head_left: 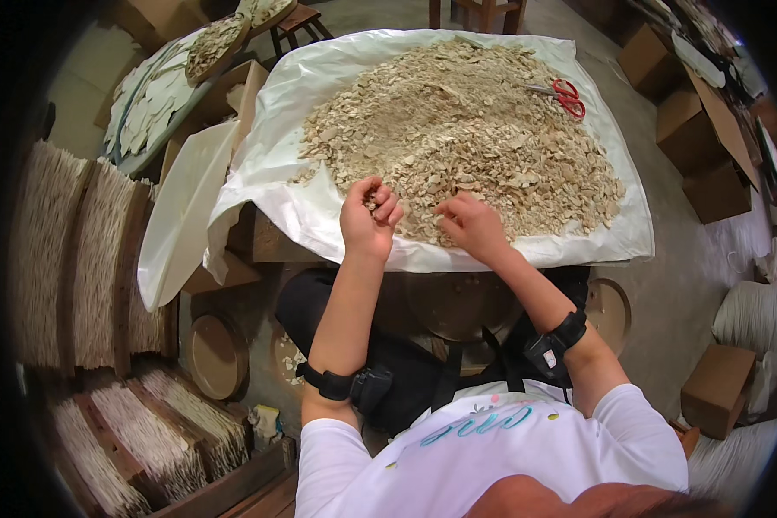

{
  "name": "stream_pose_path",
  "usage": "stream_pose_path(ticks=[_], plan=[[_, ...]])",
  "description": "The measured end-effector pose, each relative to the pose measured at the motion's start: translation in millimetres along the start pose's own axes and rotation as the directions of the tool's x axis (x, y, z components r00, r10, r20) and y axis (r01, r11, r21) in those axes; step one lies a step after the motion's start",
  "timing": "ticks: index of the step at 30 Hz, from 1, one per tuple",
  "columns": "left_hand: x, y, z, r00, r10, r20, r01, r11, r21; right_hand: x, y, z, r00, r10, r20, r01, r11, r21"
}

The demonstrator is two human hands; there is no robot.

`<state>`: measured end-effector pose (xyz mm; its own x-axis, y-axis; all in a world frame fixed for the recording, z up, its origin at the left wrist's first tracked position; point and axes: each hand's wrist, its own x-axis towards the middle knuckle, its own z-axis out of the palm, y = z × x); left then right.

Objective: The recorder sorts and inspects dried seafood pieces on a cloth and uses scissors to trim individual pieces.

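Note:
A wide heap of pale beige, dry flakes (457, 112) covers a white plastic sheet (276, 129) spread over a table. At the heap's near left edge, my left hand (369, 217) is turned palm up, its fingers curled around some of the flakes. My right hand (472, 224) is at the near edge of the heap, knuckles up, with its fingers bent down to the flakes. Whether anything is between those fingertips is hidden. Red-handled scissors (568, 97) lie on the far right of the heap.
Stacks of thin pale sheets (95, 259) stand on the left. A translucent plastic piece (181, 216) hangs by the table's left side. Round brown trays (217, 356) are low by my legs. Cardboard boxes (699, 129) stand at right, a wooden stool (483, 10) beyond the table.

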<state>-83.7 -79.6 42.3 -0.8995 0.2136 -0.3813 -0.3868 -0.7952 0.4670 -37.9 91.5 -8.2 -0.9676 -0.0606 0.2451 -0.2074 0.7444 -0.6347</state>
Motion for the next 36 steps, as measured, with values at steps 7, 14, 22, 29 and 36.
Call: stream_pose_path(ticks=[7,14,22,29,36], plan=[[-3,-1,-3,1.000,-0.009,0.016,0.009,0.999,0.031,-3,-6,24,0.986,-0.162,0.046,0.168,0.970,-0.177],[-3,-1,2,0.999,-0.042,-0.023,0.044,0.993,0.109,6,15,0,0.937,0.332,0.108,-0.332,0.755,0.566],[-6,-27,-5,0.977,-0.200,0.069,0.160,0.913,0.374,5,9,-15,0.783,0.346,0.517,-0.541,-0.031,0.840],[-11,-44,2,0.978,-0.177,0.111,0.088,0.831,0.549,8,-11,-16,0.822,0.305,0.481,-0.545,0.175,0.820],[0,-12,-3,0.998,-0.019,0.052,0.006,0.973,0.229,8,-7,5,0.939,0.296,0.174,-0.334,0.667,0.666]])
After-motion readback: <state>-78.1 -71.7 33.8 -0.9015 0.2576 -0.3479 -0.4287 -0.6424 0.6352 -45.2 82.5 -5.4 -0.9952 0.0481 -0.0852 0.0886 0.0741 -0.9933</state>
